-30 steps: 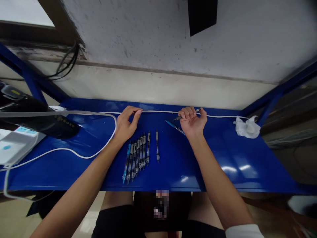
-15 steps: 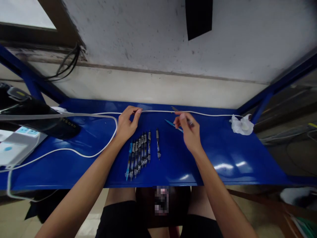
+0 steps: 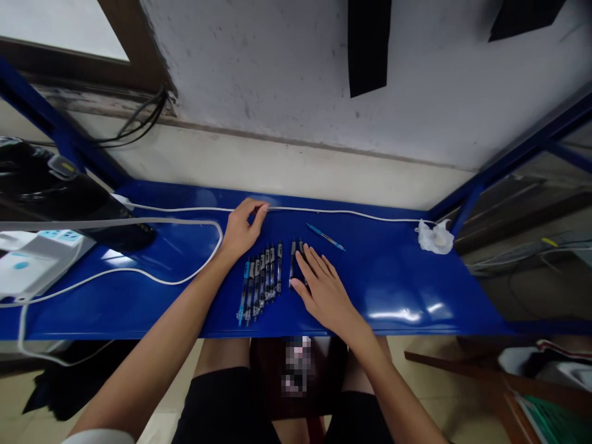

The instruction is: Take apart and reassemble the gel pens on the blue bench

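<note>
My right hand lies flat with its fingers stretched out, partly covering a dark pen whose grey top shows past the fingertips. Beside its thumb and index finger is another black pen. My left hand has its thumb and index finger pinched together at the white cable along the back. Between the hands stands a row of several clear-barrelled pens with grey or black clips, side by side. At the row's left end is a blue-clipped pen. A light-blue pen lies slanted beyond my right fingertips.
On the left of the blue shelf are a black cylindrical object, a white power strip and a looped white cable. A crumpled white plastic bag sits at the right. A wall rises behind.
My right hand has moved left and nearer, setting down a dark pen beside the single pen and flattening out. My left hand stays at the cable. The view has shifted slightly.
</note>
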A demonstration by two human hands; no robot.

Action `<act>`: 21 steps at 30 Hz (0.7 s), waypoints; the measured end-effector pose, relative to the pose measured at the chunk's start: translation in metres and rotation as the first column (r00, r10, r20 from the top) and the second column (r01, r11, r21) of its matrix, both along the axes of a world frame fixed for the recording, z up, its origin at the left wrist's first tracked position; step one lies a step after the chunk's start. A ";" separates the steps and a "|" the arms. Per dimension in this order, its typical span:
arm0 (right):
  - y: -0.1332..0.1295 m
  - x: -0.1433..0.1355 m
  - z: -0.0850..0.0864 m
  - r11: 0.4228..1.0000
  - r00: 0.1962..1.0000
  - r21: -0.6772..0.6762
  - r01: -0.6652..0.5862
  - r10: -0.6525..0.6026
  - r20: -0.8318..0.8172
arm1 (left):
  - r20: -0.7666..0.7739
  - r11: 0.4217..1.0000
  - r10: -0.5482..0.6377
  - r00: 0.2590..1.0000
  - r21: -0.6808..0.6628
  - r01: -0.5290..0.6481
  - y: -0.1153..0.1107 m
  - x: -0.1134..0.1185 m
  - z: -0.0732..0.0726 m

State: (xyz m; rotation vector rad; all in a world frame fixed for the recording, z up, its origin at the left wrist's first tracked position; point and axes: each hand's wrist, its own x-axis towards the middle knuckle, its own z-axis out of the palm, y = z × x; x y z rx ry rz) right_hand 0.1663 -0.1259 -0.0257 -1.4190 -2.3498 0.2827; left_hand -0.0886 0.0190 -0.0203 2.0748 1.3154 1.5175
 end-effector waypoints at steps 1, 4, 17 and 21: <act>0.002 0.003 0.002 1.000 0.999 -0.014 -0.012 0.012 -0.030 | 0.004 1.000 -0.002 1.000 -0.004 0.002 0.000 0.000 0.000; 0.019 0.021 0.003 0.997 0.990 0.036 0.071 -0.066 -0.126 | 0.013 1.000 -0.005 1.000 0.000 0.005 0.000 0.001 0.000; 0.080 0.070 -0.015 0.960 0.927 0.056 0.274 -0.248 -0.283 | -0.019 1.000 -0.007 1.000 0.004 0.007 -0.002 0.004 0.003; 0.090 0.050 0.006 0.966 0.752 -0.044 0.255 -0.226 -0.619 | -0.001 0.999 0.008 1.000 -0.032 -0.009 -0.003 0.007 0.005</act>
